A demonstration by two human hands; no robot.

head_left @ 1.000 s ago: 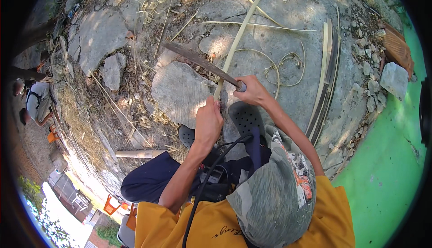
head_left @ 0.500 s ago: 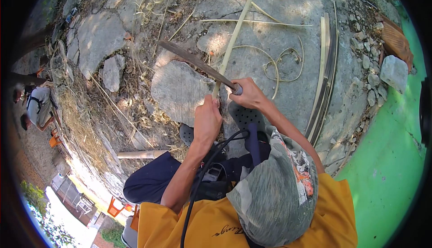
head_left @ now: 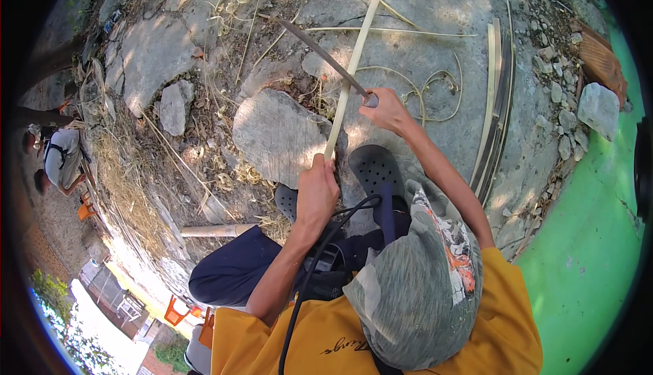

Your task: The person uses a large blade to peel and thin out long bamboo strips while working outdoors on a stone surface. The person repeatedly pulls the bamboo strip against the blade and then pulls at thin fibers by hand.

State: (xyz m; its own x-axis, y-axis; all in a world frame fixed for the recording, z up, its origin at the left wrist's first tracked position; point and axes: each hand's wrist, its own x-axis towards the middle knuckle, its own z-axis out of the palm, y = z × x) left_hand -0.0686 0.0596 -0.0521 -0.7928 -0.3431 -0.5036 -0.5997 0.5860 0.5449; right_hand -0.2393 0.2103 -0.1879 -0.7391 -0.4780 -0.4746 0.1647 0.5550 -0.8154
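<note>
My left hand (head_left: 317, 190) is closed around the near end of a long, pale bamboo strip (head_left: 354, 62), which points away from me. My right hand (head_left: 386, 111) grips the short handle of a long, dark-bladed knife (head_left: 314, 46). The blade slants to the far left and crosses the strip, at about the middle of its length. Whether the edge bites into the strip, I cannot tell. Beside the strip, to its left, lies a flat grey stone slab (head_left: 279, 137). My dark clog (head_left: 375, 169) is planted just right of the strip's near end.
Thin curled shavings (head_left: 441, 89) lie on the cracked concrete beyond my right hand. Several long strips (head_left: 495, 110) are stacked to the right, near loose rubble and a green water surface (head_left: 578, 259). Another person (head_left: 62, 154) is bent over at the far left.
My right hand has moved the knife away from me along the strip, and slightly right. My left hand keeps hold of the strip's near end, almost in place.
</note>
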